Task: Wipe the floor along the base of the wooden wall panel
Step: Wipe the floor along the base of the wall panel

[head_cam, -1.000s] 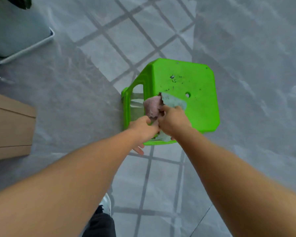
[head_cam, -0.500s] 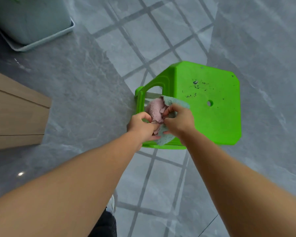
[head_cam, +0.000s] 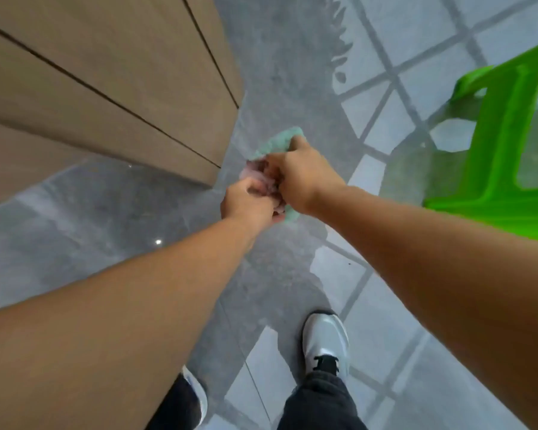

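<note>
A crumpled cloth (head_cam: 275, 144), pale green on one side and pink on the other, is bunched between both hands in the air above the grey floor (head_cam: 75, 231). My left hand (head_cam: 249, 203) grips its near pink part. My right hand (head_cam: 302, 173) is closed over its upper right part, with green cloth sticking out beyond the fingers. The wooden wall panel (head_cam: 112, 76) fills the upper left; its corner base meets the floor just left of my hands.
A bright green plastic stool (head_cam: 507, 144) stands at the right edge. My two feet in white shoes (head_cam: 325, 342) and dark trousers are at the bottom. Light window reflections with a grid pattern lie across the glossy floor on the right.
The cloth has been lifted off the green stool and carried left to the wooden panel's corner. The view turned left, so the stool now sits at the right edge. Both hands kept their hold.
</note>
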Demonstrator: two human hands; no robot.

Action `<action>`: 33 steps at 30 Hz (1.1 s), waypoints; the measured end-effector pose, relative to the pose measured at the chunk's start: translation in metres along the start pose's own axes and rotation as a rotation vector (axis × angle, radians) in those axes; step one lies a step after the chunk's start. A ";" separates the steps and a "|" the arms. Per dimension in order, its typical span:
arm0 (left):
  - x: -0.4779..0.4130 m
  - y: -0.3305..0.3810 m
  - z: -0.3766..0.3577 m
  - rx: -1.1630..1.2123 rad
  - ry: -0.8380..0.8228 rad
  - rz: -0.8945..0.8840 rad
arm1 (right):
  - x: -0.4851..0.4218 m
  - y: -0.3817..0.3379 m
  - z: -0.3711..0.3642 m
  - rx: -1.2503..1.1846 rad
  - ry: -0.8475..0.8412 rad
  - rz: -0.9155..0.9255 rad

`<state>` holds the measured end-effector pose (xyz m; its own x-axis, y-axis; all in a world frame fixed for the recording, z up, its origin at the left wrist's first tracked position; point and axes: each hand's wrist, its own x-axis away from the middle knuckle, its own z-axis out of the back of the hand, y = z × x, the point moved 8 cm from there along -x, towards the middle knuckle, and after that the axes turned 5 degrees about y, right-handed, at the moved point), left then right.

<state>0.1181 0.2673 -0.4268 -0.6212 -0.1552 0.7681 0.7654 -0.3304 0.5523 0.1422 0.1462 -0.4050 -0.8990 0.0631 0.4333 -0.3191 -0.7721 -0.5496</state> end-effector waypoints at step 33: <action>-0.132 -0.161 0.027 -1.139 0.326 -0.792 | -0.116 0.041 -0.182 0.681 0.039 0.644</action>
<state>0.0808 0.3661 -0.6083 -0.9442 0.2684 0.1909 -0.2499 -0.9613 0.1156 0.1791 0.2225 -0.6082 -0.8546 -0.4940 0.1599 0.4771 -0.8686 -0.1334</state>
